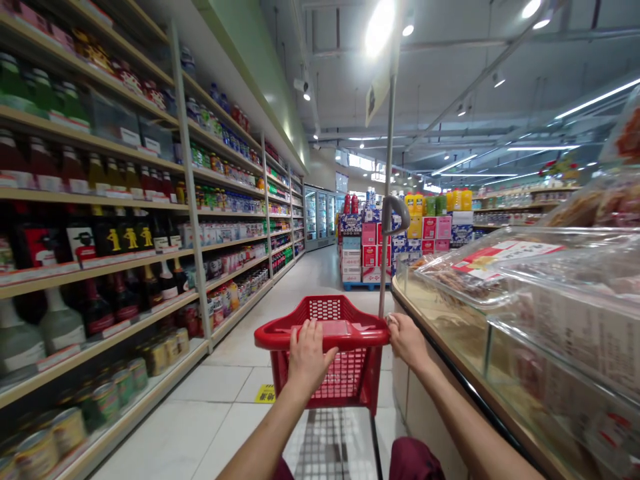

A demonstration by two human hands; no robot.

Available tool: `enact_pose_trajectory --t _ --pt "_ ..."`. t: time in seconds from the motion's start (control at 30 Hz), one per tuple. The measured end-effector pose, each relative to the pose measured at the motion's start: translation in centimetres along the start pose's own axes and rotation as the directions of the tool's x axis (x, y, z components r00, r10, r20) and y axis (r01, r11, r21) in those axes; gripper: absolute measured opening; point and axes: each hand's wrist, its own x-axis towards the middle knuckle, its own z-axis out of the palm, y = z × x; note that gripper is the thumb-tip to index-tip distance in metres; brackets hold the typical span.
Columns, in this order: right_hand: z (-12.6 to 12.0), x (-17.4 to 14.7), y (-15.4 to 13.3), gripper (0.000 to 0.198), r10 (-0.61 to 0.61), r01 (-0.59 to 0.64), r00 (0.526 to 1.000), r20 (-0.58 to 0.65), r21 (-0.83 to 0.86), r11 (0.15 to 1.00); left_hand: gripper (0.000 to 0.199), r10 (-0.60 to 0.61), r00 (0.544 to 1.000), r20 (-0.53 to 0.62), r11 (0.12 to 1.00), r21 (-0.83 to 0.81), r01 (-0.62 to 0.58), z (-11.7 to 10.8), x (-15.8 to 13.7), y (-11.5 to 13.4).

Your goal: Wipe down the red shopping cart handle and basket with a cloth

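Head view, cart: A red plastic cart (265, 339) stood in the near middle of the aisle, just left of the counter, its sides and far end pierced with holes.
Left hand: The left hand (311, 357) lay palm down over the near rim of the cart, fingers stretched forward and close together, thumb set apart to the right.
Right hand: The right hand (407, 340) touched the right corner of the same rim with bent fingers; a small whitish patch showed at its fingertips, and I could not tell whether it pinched something there or only held the rim.
Pole: A thin metal pole (389, 147) rose just beyond the right hand, with a grey loop (399, 215) partway up; its foot was hidden.
Counter: Along the right ran a curved counter (435, 330) with a dark edge, carrying clear plastic packs (500, 260), the nearer ones blurred.
Shelves: On the left, tall shelves (175, 120) ran from near to far, holding green bottles (53, 100), dark bottles, and cans (67, 430) at the bottom.
Floor: A yellow sticker (265, 393) lay on the pale tiles (205, 393), left of the cart.
Far end: Stacked cartons (370, 247) stood on a blue base beyond the cart, with glass-doored coolers (320, 213) farther left.
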Motion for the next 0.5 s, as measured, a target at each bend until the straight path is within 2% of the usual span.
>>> enact_pose_trajectory --t 0.1,0.2,0.27,0.4,0.43,0.5 --pt "0.3 -0.7 -2.3 0.022 -0.154 0.151 0.987 0.044 0.071 0.986 0.053 -0.006 1.000 -0.021 1.000 0.008 0.006 -0.1 -0.1 -0.1" --pt "0.6 -1.3 -4.3 0.022 -0.326 0.313 0.944 0.055 0.166 0.935 0.052 0.002 0.999 -0.040 1.000 0.020 -0.001 -0.1 -0.2 -0.5" --pt "0.7 -1.0 -3.8 0.021 -0.288 0.279 0.957 0.039 0.154 0.948 0.051 0.008 0.999 -0.046 1.000 0.017 -0.007 -0.1 -0.2 -0.7" --pt "0.7 0.0 -1.9 0.023 -0.078 0.079 0.997 -0.029 0.067 0.995 0.051 0.007 0.998 -0.055 1.000 -0.006 -0.007 0.0 -0.2 -0.6" --pt "0.8 -0.1 -2.1 0.023 -0.074 0.075 0.997 -0.031 0.065 0.995 0.051 0.002 0.999 -0.053 1.000 -0.010 -0.003 0.0 -0.2 -0.6" --pt "1.1 -0.6 -3.4 0.021 -0.155 0.154 0.988 -0.002 0.094 0.984 0.051 -0.006 0.999 -0.046 1.000 -0.014 0.006 0.1 -0.2 -0.5"
